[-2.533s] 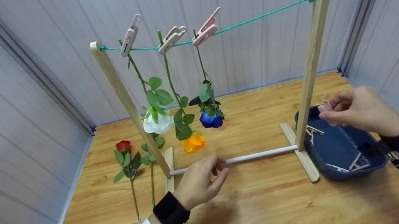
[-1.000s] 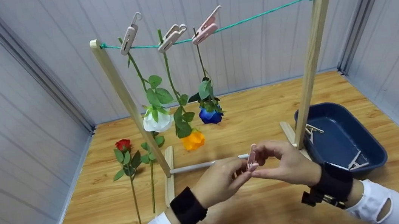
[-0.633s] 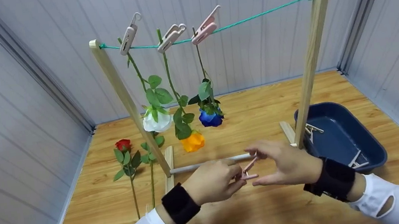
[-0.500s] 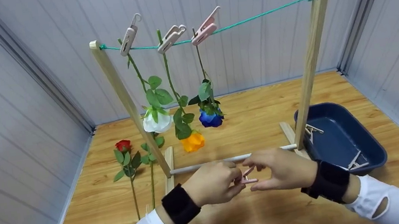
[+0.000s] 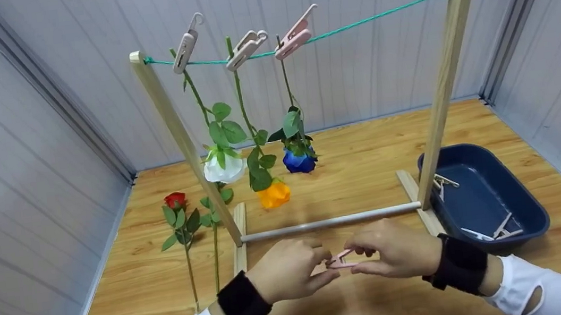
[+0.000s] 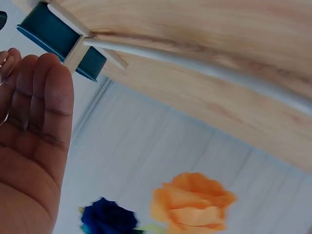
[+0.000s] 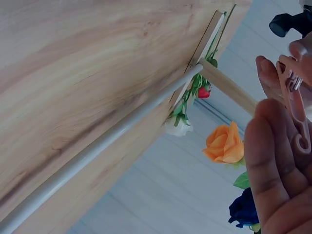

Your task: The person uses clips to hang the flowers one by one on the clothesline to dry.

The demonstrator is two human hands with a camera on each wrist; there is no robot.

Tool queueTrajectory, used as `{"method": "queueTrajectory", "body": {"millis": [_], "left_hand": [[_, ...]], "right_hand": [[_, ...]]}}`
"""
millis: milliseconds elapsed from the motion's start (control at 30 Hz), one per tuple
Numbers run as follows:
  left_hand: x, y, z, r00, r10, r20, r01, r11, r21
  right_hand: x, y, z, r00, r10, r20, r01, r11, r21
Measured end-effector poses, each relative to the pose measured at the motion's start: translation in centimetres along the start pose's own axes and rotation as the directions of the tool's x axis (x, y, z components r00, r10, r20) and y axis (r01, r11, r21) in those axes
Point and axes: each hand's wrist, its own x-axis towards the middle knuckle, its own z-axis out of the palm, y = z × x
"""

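A pink clothespin (image 5: 342, 260) is held low in front of the rack between my two hands. My left hand (image 5: 291, 268) has its fingertips and thumb at the nose end. My right hand (image 5: 396, 250) has its thumb and fingers on the two spread handles. In the right wrist view the clothespin (image 7: 291, 87) shows its metal spring and a hooked handle end beside my right fingers (image 7: 265, 146). Three clothespins on the green cord (image 5: 376, 18) hold a white rose (image 5: 224, 168), an orange rose (image 5: 274, 194) and a blue rose (image 5: 299, 159), all head down.
A wooden rack (image 5: 446, 89) with a white crossbar (image 5: 331, 222) stands across the table (image 5: 357, 169). At left a red rose (image 5: 175, 200) lies beside another stem (image 5: 216, 251). The dark blue basin (image 5: 528, 191) at right holds several clothespins (image 5: 506, 229).
My right hand has brought the pink clothespin from above the basin to the middle, where my left hand met it. The right fingers have since shifted onto its handles, and both hands have lowered slightly.
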Motion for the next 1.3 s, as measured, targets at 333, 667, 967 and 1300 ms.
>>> {"method": "queueTrajectory", "body": {"millis": [333,667,967,1300], "left_hand": [[-5.9,-4.7,0.3,0.981,-0.157,0.115,0.179,0.96,-0.215],[-10.7,-9.4,0.1,0.967,-0.237,0.09,0.23,0.97,0.077],[-12.7,-12.9,2.1,0.999,-0.03,0.043,0.003,0.848,0.531],[-13.5,-14.1,3.3,0.953,0.036,0.3,-0.241,0.689,0.683]], "right_hand": [[-1.4,0.6,-0.7,0.997,0.074,-0.02,-0.074,0.997,-0.01],[-2.2,1.0,-0.8,0.995,0.092,-0.047,-0.091,0.996,0.017],[-2.6,1.3,-0.6,0.995,0.047,-0.089,-0.046,0.999,0.009],[-2.8,1.4,-0.7,0.995,0.056,-0.086,-0.055,0.998,0.02]]}}
